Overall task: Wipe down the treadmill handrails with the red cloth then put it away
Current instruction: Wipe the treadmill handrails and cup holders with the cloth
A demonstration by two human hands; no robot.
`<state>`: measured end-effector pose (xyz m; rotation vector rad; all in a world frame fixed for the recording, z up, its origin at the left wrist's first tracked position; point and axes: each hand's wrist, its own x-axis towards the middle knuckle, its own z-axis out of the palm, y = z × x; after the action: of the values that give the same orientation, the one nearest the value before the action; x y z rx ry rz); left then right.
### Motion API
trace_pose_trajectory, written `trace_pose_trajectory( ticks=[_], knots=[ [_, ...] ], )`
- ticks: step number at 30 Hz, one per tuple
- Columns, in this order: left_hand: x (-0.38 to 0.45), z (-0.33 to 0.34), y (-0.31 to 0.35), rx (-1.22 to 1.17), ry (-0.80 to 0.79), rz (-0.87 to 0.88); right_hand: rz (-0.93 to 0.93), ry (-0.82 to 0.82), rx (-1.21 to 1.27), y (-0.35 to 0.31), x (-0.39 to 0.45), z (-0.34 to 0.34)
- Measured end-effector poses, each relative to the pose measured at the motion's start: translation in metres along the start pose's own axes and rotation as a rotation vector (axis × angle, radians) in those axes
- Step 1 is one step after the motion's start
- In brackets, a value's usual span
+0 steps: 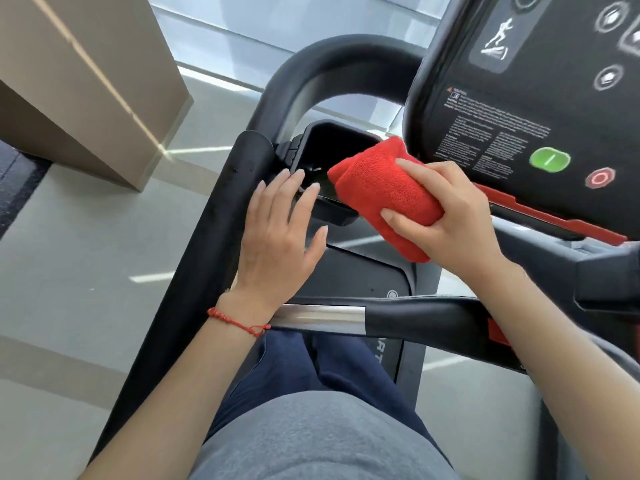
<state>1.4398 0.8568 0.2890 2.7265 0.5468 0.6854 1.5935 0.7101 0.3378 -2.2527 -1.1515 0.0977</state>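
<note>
A folded red cloth (pixel 382 192) is gripped in my right hand (pixel 446 216), thumb on its near side and fingers over its top. It hangs just above the black tray (pixel 323 138) on the treadmill's left side. My left hand (pixel 280 237) hovers open with straight fingers beside the tray, between the cloth and the black padded left handrail (pixel 207 244). The front crossbar handrail (pixel 408 315), black with a silver section, runs below both wrists.
The treadmill console (pixel 540 98) with a green button (pixel 550 159) and a red button (pixel 600 177) stands at the upper right. A curved black tube (pixel 332 60) arches over the tray. A beige block (pixel 86 81) stands on the floor at upper left.
</note>
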Motion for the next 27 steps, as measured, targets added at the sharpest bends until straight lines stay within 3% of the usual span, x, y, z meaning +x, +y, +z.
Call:
trace_pose_trajectory(
  ticks=[11, 27],
  knots=[
    [0.023, 0.014, 0.067, -0.064, -0.022, 0.2, 0.169, 0.231, 0.027, 0.03, -0.051, -0.044],
    [0.046, 0.055, 0.251, -0.13, -0.08, 0.39, 0.385, 0.486, 0.109, 0.143, -0.154, -0.152]
  ],
)
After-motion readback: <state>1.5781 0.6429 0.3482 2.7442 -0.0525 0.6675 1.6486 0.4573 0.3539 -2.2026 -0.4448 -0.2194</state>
